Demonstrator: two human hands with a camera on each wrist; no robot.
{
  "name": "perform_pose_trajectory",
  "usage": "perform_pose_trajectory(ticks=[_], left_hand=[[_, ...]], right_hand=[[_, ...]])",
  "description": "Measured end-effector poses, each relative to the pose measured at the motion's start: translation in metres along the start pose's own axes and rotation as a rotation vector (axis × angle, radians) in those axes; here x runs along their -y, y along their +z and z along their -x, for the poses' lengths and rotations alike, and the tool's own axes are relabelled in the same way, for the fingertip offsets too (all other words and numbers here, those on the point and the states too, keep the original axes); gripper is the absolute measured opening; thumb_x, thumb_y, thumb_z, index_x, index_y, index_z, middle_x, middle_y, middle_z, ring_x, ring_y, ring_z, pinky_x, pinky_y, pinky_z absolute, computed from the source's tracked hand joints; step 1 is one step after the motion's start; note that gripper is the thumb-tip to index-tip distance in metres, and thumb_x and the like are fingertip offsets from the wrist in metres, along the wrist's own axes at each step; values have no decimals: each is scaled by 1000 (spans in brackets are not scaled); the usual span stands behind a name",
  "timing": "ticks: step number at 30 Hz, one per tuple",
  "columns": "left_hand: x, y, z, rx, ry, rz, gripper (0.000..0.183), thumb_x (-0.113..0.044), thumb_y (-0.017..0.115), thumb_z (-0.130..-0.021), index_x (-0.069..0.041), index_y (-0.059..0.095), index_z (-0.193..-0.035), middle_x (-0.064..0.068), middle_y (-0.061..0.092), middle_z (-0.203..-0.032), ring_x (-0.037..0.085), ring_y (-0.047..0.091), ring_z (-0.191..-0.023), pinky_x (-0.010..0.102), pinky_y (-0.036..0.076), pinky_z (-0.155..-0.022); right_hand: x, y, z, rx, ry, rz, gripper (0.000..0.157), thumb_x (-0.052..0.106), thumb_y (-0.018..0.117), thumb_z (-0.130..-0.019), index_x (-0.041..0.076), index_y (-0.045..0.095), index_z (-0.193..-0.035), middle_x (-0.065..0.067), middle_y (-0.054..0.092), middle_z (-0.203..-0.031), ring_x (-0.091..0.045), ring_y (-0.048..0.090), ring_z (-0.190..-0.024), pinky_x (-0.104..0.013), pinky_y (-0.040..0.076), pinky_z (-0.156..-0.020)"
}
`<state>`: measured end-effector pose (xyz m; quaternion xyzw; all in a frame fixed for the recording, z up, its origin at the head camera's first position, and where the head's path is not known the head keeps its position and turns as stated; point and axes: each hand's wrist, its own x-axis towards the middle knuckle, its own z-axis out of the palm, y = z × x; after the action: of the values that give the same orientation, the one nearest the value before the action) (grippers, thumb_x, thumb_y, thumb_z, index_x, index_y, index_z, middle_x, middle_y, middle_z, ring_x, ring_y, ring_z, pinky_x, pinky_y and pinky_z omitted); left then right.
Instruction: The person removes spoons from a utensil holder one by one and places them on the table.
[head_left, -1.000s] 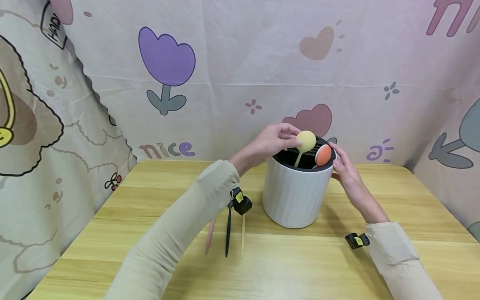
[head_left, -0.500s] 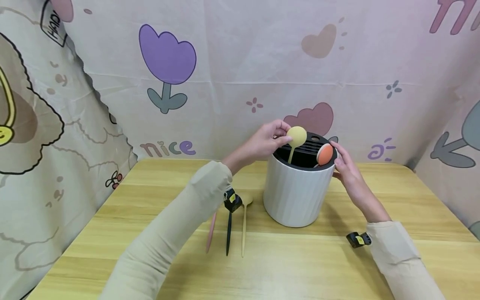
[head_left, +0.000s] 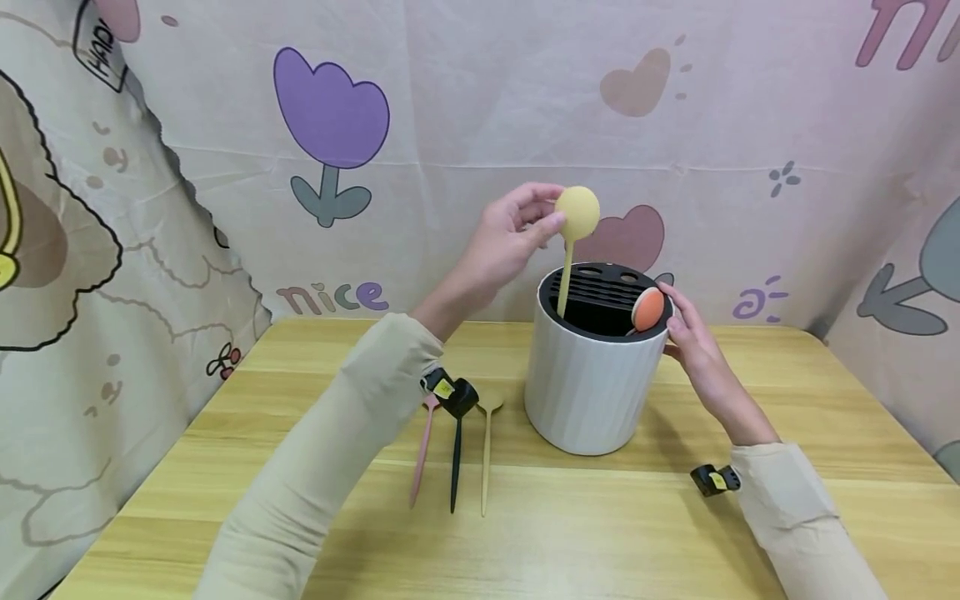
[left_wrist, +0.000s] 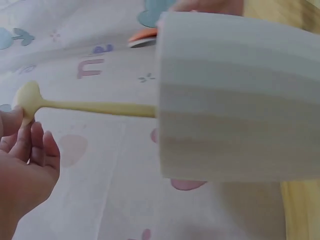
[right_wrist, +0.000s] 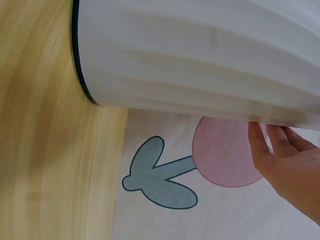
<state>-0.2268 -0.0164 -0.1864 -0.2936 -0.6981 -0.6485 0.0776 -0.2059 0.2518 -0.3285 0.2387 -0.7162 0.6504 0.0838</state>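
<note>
My left hand (head_left: 506,237) pinches a yellow spoon (head_left: 577,212) by its round bowl, thumb on one side and fingers on the other. Its handle (left_wrist: 100,106) points down, with the lower end inside the white utensil holder (head_left: 588,392). That holder has ribbed sides and a black slotted top (head_left: 607,287). Against the holder's right side, near the rim, rests my right hand (head_left: 697,358); in the right wrist view its fingertips (right_wrist: 255,127) touch the white wall. An orange round-headed utensil (head_left: 647,310) with a pale edge leans inside the opening by that hand.
Left of the holder, a pink utensil (head_left: 422,458), a black one (head_left: 455,467) and a second yellow spoon (head_left: 487,458) lie side by side on the wooden table (head_left: 600,533). My left forearm and wrist camera partly cover them. A printed cloth (head_left: 465,100) hangs behind.
The left hand has risen and shifted left with the yellow spoon, so more of its handle shows above the holder. The right hand has stayed at the holder's side.
</note>
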Motion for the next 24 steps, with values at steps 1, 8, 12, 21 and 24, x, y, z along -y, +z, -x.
perform_pose_trajectory(ticks=[1,8,12,21,24], left_hand=[[-2,-2,0,-19,16,23,30,3,58,-94,5,57,-124,15,65,-97,16,54,-81,23,44,-71],[-13,-18,4,-117,121,190,40,6,55,-95,0,54,-134,14,61,-96,21,54,-85,26,44,-72],[-18,-30,9,-213,154,258,41,6,57,-94,-2,56,-134,12,59,-94,21,54,-84,26,46,-73],[-6,-55,24,-293,76,247,40,11,58,-91,6,55,-130,4,56,-87,14,51,-78,22,44,-71],[5,-62,30,-250,-21,194,43,10,61,-89,2,56,-131,4,61,-90,14,53,-82,23,45,-75]], right_hand=[[0,0,0,-1,0,1,53,28,34,-104,16,20,-154,-8,27,-150,-9,38,-125,-21,38,-89],[0,0,0,-2,5,3,54,28,35,-104,16,20,-154,-10,26,-151,-11,38,-124,-22,38,-89],[1,-1,-1,0,12,10,54,30,34,-104,16,20,-154,-12,24,-152,-11,37,-125,-22,37,-89],[2,0,-2,3,13,6,54,30,35,-104,16,20,-154,-12,23,-153,-12,36,-126,-24,37,-91],[1,1,-1,2,17,15,55,31,34,-104,16,19,-154,-15,20,-154,-12,35,-127,-23,37,-90]])
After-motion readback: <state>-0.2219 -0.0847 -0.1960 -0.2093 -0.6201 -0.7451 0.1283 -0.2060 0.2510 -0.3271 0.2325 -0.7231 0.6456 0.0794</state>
